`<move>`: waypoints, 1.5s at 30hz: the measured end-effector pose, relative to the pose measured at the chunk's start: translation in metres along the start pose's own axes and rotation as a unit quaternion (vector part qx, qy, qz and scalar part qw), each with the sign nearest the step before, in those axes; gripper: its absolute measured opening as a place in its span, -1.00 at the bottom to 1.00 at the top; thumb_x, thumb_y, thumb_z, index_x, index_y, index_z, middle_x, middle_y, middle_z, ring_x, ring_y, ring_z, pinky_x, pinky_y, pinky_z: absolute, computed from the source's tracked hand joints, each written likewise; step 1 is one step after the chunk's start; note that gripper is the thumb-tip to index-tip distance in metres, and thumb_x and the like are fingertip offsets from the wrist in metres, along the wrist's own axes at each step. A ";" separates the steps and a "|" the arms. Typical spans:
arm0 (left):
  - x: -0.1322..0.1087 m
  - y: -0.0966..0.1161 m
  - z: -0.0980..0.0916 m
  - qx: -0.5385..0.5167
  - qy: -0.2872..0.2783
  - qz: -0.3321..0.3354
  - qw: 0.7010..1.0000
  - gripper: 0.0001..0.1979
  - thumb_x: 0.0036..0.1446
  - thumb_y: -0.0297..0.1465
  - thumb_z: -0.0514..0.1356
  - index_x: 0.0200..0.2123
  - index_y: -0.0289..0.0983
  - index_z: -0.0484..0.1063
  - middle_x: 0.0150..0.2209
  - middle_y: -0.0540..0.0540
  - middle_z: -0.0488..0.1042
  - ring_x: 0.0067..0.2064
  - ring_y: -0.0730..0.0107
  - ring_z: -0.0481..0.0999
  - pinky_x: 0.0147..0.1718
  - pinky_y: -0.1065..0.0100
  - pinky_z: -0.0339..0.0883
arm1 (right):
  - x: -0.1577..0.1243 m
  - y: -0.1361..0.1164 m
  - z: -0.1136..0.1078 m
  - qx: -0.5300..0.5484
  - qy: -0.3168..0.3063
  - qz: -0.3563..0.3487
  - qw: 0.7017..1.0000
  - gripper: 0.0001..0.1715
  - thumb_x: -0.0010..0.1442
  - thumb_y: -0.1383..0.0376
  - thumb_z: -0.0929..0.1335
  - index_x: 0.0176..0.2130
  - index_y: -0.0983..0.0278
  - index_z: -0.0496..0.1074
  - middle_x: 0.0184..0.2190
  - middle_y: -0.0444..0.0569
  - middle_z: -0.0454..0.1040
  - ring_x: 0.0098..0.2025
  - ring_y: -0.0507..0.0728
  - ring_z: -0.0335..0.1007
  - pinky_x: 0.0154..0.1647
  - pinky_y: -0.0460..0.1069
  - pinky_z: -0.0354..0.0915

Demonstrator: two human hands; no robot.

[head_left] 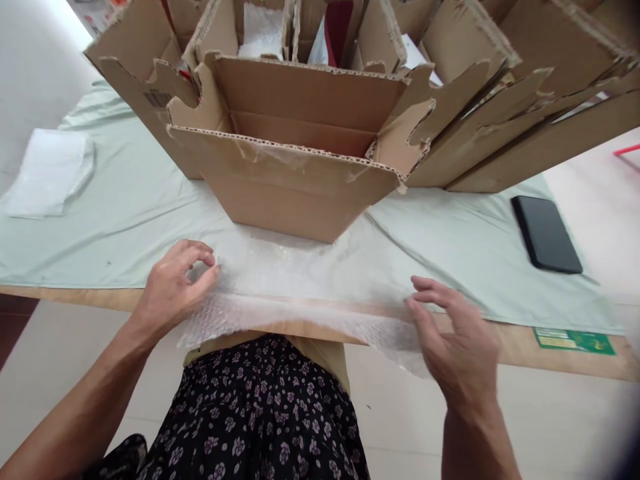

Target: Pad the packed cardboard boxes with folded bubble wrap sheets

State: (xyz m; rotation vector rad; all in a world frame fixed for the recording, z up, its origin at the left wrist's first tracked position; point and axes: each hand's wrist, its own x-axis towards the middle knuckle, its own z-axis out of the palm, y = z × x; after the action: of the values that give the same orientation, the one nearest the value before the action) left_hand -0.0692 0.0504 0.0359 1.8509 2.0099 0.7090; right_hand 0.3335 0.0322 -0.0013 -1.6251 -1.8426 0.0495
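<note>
A clear sheet of bubble wrap (310,283) lies across the table's front edge, its near part hanging over. My left hand (177,280) pinches the sheet's left side between thumb and fingers. At the right side, my right hand (453,327) has thumb and fingertips closed on the same sheet, slightly blurred. Just beyond the wrap stands an open cardboard box (290,180) with cut, ragged top edges; the part of its inside that shows holds nothing.
Several more cut cardboard boxes (455,40) stand behind, some with items inside. A stack of white wrap sheets (53,170) lies at the left on the pale green cloth (125,220). On the right are a black phone (546,233) and a green printed card (575,341).
</note>
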 end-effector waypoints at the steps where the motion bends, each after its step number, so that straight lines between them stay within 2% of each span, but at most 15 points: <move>1: -0.001 0.002 -0.004 -0.015 0.014 -0.006 1.000 -0.79 0.14 -0.16 0.20 -0.37 -0.16 0.46 -0.20 -0.09 0.60 -0.14 0.16 0.59 -0.40 0.31 0.35 | 0.004 -0.004 -0.004 0.007 0.026 0.016 1.000 -0.86 0.41 0.16 0.39 -0.17 0.15 0.52 -0.11 -0.01 0.68 -0.06 0.25 0.62 0.01 0.16 0.44; 4: 0.002 0.003 -0.008 -0.061 0.014 -0.043 0.997 -0.77 0.15 -0.14 0.24 -0.36 -0.18 0.44 -0.36 -0.02 0.57 -0.28 0.25 0.57 -0.33 0.28 0.38 | 0.020 -0.010 -0.007 0.002 0.089 0.024 0.996 -0.88 0.34 0.16 0.47 -0.18 0.15 0.56 -0.25 -0.05 0.68 -0.20 0.20 0.63 -0.08 0.10 0.49; 9: 0.021 -0.005 0.011 -0.099 0.008 -0.082 0.992 -0.76 0.08 -0.15 0.22 -0.30 -0.20 0.45 -0.39 -0.02 0.57 -0.35 0.30 0.55 -0.31 0.27 0.41 | 0.049 0.006 0.022 0.008 0.103 0.007 0.995 -0.83 0.36 0.14 0.42 -0.19 0.17 0.56 -0.28 -0.04 0.66 -0.25 0.20 0.60 -0.11 0.13 0.50; 13: 0.029 -0.009 0.022 -0.068 0.003 -0.086 0.994 -0.65 0.07 -0.15 0.21 -0.13 -0.22 0.48 -0.41 0.01 0.55 -0.41 0.33 0.51 -0.31 0.26 0.42 | 0.054 0.013 0.032 0.009 0.075 -0.036 0.997 -0.77 0.34 0.22 0.40 -0.01 0.21 0.54 -0.05 0.07 0.66 0.03 0.31 0.60 0.07 0.24 0.48; 15: 0.029 -0.011 0.022 -0.056 -0.005 -0.086 0.995 -0.54 0.09 -0.14 0.22 0.01 -0.24 0.48 -0.40 0.02 0.56 -0.41 0.33 0.51 -0.30 0.25 0.44 | 0.047 0.008 0.025 0.000 0.079 -0.060 0.995 -0.75 0.34 0.27 0.42 0.03 0.20 0.53 0.02 0.10 0.64 0.13 0.33 0.56 0.17 0.28 0.43; 17: 0.026 -0.012 0.020 -0.053 0.002 -0.076 0.996 -0.42 0.10 -0.13 0.24 0.15 -0.25 0.43 -0.29 -0.04 0.60 -0.37 0.31 0.54 -0.28 0.23 0.48 | 0.036 0.002 0.013 -0.006 0.071 -0.077 0.994 -0.80 0.36 0.32 0.42 -0.01 0.18 0.54 0.00 0.07 0.65 0.10 0.30 0.58 0.19 0.27 0.41; 20: 0.015 -0.012 0.012 -0.020 0.059 -0.013 0.998 -0.44 0.18 -0.16 0.25 0.21 -0.21 0.42 -0.08 -0.15 0.60 -0.19 0.20 0.60 -0.18 0.14 0.55 | 0.016 -0.001 -0.010 0.002 0.008 -0.105 0.994 -0.80 0.36 0.36 0.40 -0.03 0.15 0.54 0.00 0.02 0.65 0.05 0.26 0.60 0.14 0.22 0.42; 23: -0.007 -0.008 0.000 0.028 0.097 0.114 0.988 -0.61 0.26 -0.28 0.26 0.14 -0.11 0.49 0.05 -0.12 0.55 0.06 0.03 0.59 0.10 -0.05 0.52 | -0.007 0.007 -0.031 0.025 -0.078 -0.117 0.990 -0.62 0.35 0.32 0.40 0.15 0.14 0.48 0.15 0.10 0.56 0.15 0.31 0.54 0.18 0.25 0.40; 25: -0.023 -0.006 -0.005 0.035 0.054 0.211 0.975 -0.63 0.26 -0.33 0.28 0.13 -0.04 0.50 0.13 -0.09 0.52 0.19 -0.06 0.53 0.23 -0.16 0.44 | -0.022 0.015 -0.039 0.025 -0.127 -0.119 0.984 -0.42 0.35 0.26 0.41 0.32 0.15 0.35 0.28 0.18 0.45 0.28 0.36 0.44 0.25 0.30 0.36; 27: -0.035 -0.006 -0.004 0.038 -0.029 0.284 0.957 -0.56 0.24 -0.30 0.31 0.19 0.00 0.45 0.23 -0.11 0.49 0.31 -0.14 0.44 0.28 -0.24 0.38 | -0.035 0.020 -0.041 -0.004 -0.166 -0.128 0.978 -0.25 0.36 0.16 0.41 0.43 0.16 0.20 0.37 0.22 0.35 0.37 0.42 0.33 0.26 0.34 0.35; 29: -0.042 -0.009 0.003 0.056 -0.108 0.330 0.936 -0.41 0.22 -0.20 0.35 0.30 -0.02 0.37 0.35 -0.19 0.42 0.39 -0.23 0.35 0.34 -0.31 0.27 | -0.043 0.022 -0.035 -0.052 -0.191 -0.145 0.969 -0.19 0.37 0.10 0.40 0.46 0.19 0.15 0.41 0.26 0.30 0.40 0.48 0.28 0.22 0.36 0.37; 32: -0.045 -0.016 0.016 0.106 -0.166 0.369 0.908 -0.26 0.23 -0.18 0.35 0.42 -0.13 0.25 0.42 -0.28 0.34 0.41 -0.25 0.33 0.41 -0.30 0.12 | -0.047 0.024 -0.021 -0.109 -0.182 -0.174 0.961 -0.39 0.41 0.18 0.37 0.37 0.20 0.31 0.36 0.25 0.37 0.34 0.48 0.35 0.14 0.33 0.41; 37: -0.043 -0.027 0.020 0.124 -0.145 0.391 0.901 -0.42 0.31 -0.53 0.18 0.38 -0.23 0.30 0.37 -0.26 0.42 0.41 -0.09 0.35 0.41 -0.15 0.16 | -0.045 0.027 -0.020 -0.062 -0.143 -0.202 0.967 -0.67 0.42 0.34 0.34 0.12 0.15 0.54 0.29 0.18 0.45 0.27 0.37 0.44 0.13 0.26 0.42; 42: -0.043 -0.022 -0.002 0.007 -0.102 0.387 0.917 -0.66 0.36 -0.57 0.13 0.10 -0.16 0.51 0.05 -0.08 0.68 0.17 0.19 0.63 0.28 0.09 0.41 | -0.042 0.019 -0.043 0.058 -0.122 -0.161 0.978 -0.75 0.42 0.40 0.33 -0.04 0.14 0.57 0.25 0.10 0.50 0.27 0.27 0.47 0.18 0.21 0.43; 45: -0.037 -0.010 -0.021 -0.047 -0.112 0.296 0.947 -0.79 0.39 -0.42 0.17 -0.02 -0.08 0.56 -0.11 0.04 0.72 -0.05 0.29 0.72 -0.01 0.32 0.59 | -0.031 0.009 -0.049 0.107 -0.089 -0.090 0.986 -0.87 0.42 0.32 0.37 -0.11 0.13 0.54 -0.06 -0.03 0.66 -0.01 0.17 0.63 0.01 0.09 0.50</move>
State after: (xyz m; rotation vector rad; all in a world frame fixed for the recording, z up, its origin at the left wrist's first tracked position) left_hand -0.0851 0.0103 0.0439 2.3710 1.2518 0.6836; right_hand 0.3652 -0.0121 0.0188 -1.3382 -2.0361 0.3122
